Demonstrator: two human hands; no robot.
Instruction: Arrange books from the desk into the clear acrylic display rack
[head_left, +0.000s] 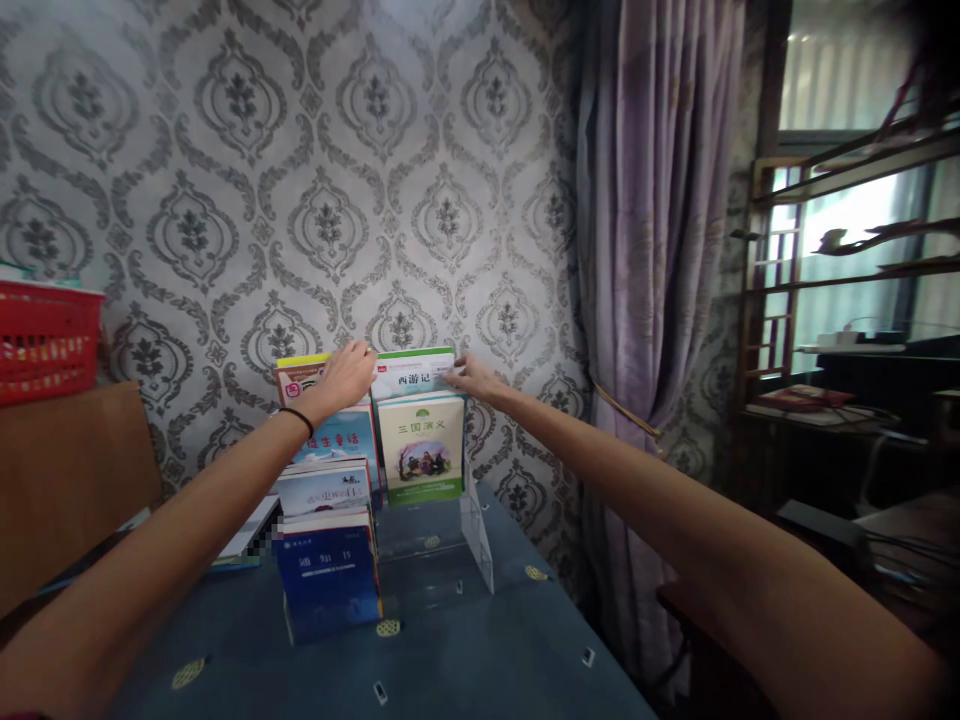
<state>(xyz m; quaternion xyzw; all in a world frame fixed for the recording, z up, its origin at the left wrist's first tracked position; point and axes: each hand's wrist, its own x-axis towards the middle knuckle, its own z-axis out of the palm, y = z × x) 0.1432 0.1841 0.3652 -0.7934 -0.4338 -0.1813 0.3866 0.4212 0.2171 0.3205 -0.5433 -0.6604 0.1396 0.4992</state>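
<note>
A white book with a green top edge [405, 378] stands upright in the back right slot of a clear stepped book stand [478, 540]. My left hand [351, 374] grips its upper left corner, fingers bent over the edge. On its right edge, my right hand [474, 380] pinches the cover between thumb and fingers. A cream and green book [421, 450] stands in front and hides its lower part. In the left column are a brown book with a yellow edge [298, 380], partly behind my left hand, a light blue book [341, 437], a pale book [326, 490] and a dark blue booklet [330, 575].
The stand rests on a blue-green tablecloth [465, 665] against a patterned wall [450, 150]. At left are a red basket [49, 340], a brown board [82, 480] and flat books [244, 540]. A purple curtain [660, 220] and wooden shelves [847, 180] stand right.
</note>
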